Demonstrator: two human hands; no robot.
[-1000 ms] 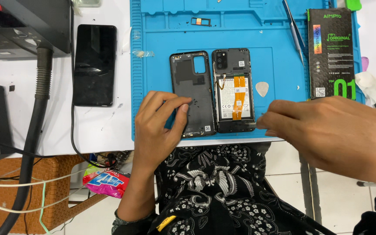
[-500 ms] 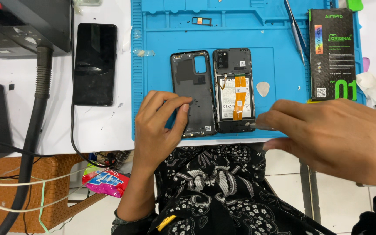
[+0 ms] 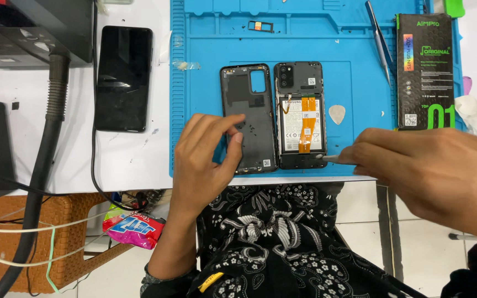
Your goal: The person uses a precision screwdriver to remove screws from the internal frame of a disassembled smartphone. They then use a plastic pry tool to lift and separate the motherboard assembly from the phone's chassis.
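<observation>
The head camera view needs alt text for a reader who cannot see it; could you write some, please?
Over a blue work mat, the left hand rests its fingertips on a removed phone back cover, and the right hand brings a thin tool tip to the lower edge of an opened phone. A black box lies to the right.

A tall black box point(image 3: 425, 72) with green trim and a rainbow stripe lies at the right edge of the blue mat point(image 3: 205, 83). Left of the mat rests a dark-screened phone point(image 3: 123, 78). Below the mat's left corner hangs a crumpled red-and-blue snack wrapper point(image 3: 133, 227).
</observation>
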